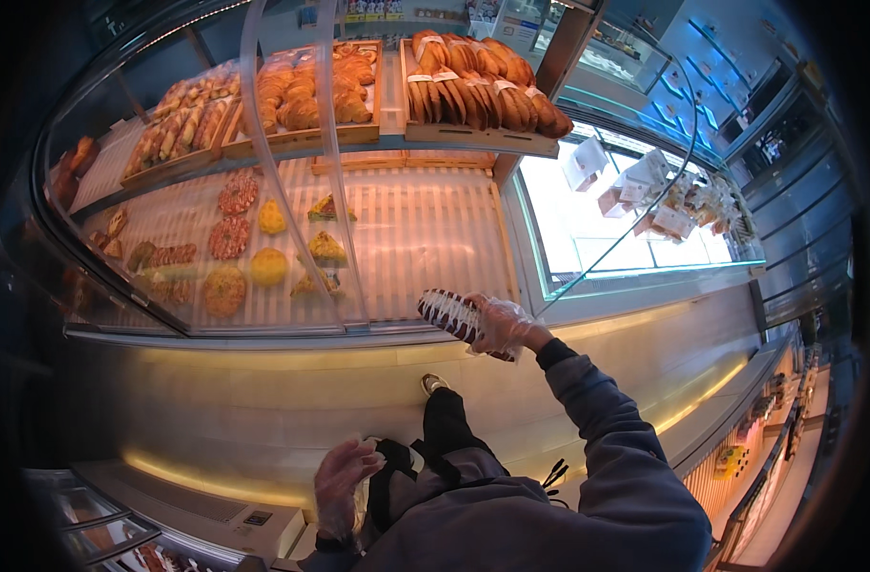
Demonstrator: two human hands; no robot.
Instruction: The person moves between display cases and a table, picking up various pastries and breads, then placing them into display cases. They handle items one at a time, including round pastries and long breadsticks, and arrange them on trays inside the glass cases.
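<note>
My right hand (503,325), in a clear plastic glove, grips a long dark brown pastry with white icing stripes (446,309). It holds the pastry above the front edge of the display case's lower shelf (428,236), at the open side of the case. My left hand (346,472), gloved too, hangs low beside my body with fingers loosely bent and nothing seen in it. Left of the pastry, behind clear sliding panels (292,179), lie triangular topped pastries (326,249), round yellow buns (268,266) and reddish topped rounds (229,237).
Wooden trays of croissants (321,89) and banded flat breads (471,93) fill the upper shelf. A lit glass counter (592,236) with bagged goods (656,193) stands to the right. Behind me are a lower cabinet (192,493) and a shelf unit (749,443).
</note>
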